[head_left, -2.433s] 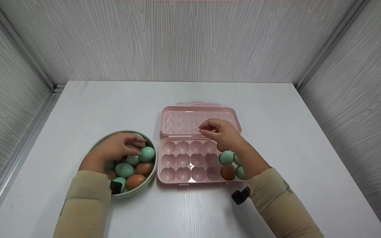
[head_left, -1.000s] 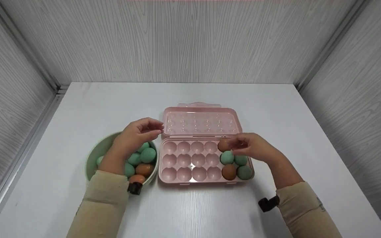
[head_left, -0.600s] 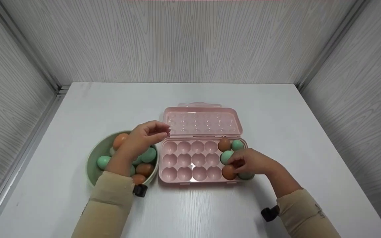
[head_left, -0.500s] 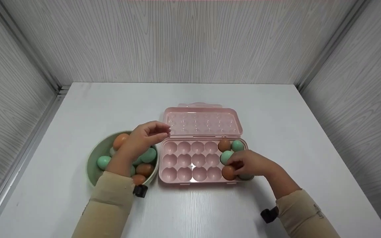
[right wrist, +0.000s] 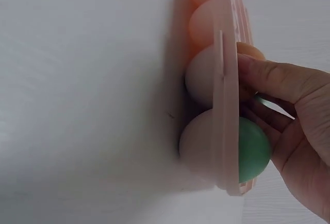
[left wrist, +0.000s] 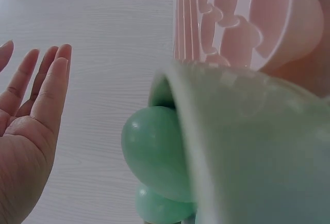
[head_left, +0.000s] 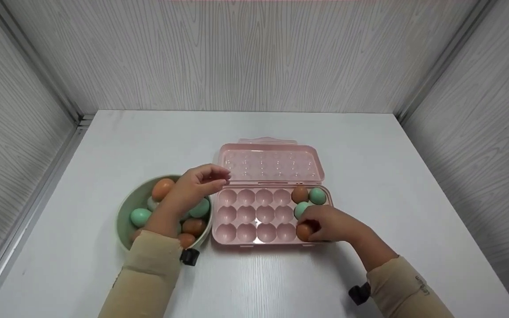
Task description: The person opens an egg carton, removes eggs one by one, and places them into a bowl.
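In the head view, my right hand (head_left: 335,223) is over the front right of a pink egg tray (head_left: 256,223). Its thumb and fingers hold a brown egg (head_left: 304,232) seated in the front row. The right wrist view has the thumb against that brown egg (right wrist: 251,52), with a green egg (right wrist: 254,149) beside it. Behind the hand sit another brown egg (head_left: 299,194) and green eggs (head_left: 317,195); the front right egg is hidden. My left hand (head_left: 195,187), fingers loosely bent and holding nothing, hovers above the right side of a pale green bowl (head_left: 126,207).
Several green eggs (head_left: 140,217) and brown eggs (head_left: 162,189) lie in the bowl, partly covered by the left forearm. The tray's pink lid (head_left: 272,161) lies folded back behind it. Light wood-grain panels (head_left: 245,57) rise behind and beside the white table (head_left: 369,150).
My right hand has come from above the lid, past the tray's back right eggs, to the front brown egg. The left hand has risen from the bowl and shifted right, holding nothing.
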Available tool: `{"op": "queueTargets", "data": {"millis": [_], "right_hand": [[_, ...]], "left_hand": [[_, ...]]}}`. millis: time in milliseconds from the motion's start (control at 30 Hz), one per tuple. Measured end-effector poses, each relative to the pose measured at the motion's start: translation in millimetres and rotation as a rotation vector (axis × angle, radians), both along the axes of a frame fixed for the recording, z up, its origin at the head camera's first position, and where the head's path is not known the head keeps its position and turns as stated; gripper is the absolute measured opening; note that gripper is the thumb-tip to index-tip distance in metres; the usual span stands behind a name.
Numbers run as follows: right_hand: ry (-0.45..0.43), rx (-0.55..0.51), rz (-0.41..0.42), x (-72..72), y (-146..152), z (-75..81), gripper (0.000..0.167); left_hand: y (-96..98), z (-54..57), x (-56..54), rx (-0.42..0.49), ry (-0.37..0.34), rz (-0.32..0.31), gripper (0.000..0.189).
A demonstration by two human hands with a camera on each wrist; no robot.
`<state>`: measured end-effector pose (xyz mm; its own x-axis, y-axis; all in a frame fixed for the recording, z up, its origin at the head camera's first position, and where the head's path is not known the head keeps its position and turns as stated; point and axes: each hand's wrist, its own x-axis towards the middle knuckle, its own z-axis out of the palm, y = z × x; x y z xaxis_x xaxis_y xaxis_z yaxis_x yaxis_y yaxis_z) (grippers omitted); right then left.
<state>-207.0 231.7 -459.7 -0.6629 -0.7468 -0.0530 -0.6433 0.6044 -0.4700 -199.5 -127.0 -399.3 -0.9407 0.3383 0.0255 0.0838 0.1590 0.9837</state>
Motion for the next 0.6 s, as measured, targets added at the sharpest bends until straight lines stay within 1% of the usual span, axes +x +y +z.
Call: {"op": "queueTargets", "data": {"millis": [100,167,200,300,433,533,600], "right_hand": [[-0.016,0.002,-0.002,-2.1,-1.0,5.1,0.03],[-0.039,-0.017,-0.005,-5.0,-1.6,10.3,0.031],[-0.049,-0.035,-0.011,-6.9,-2.0,13.4,0.032],[-0.095,-0.136,-0.04,-12.4,-4.9,25.1,0.036],[-0.123,-0.286,-0.118,-18.0,-13.8,44.5,0.04],[-0.118,-0.361,-0.168,-20.3,-23.6,58.9,0.04],[-0.124,-0.4,-0.19,-21.6,-31.5,67.3,0.041]], "left_hand": [[-0.1,0.3,0.7,-0.014,-0.003,-0.001,0.033],[-0.3,0.9,0.8,-0.022,-0.009,0.001,0.034],[-0.4,1.1,0.6,-0.02,-0.014,0.003,0.034],[1.7,4.1,1.1,-0.022,-0.017,0.002,0.033],[8.6,19.0,8.7,-0.027,-0.006,-0.009,0.031],[14.4,30.0,15.0,-0.037,0.005,-0.025,0.031],[17.0,32.5,16.1,-0.046,0.01,-0.037,0.031]]}}
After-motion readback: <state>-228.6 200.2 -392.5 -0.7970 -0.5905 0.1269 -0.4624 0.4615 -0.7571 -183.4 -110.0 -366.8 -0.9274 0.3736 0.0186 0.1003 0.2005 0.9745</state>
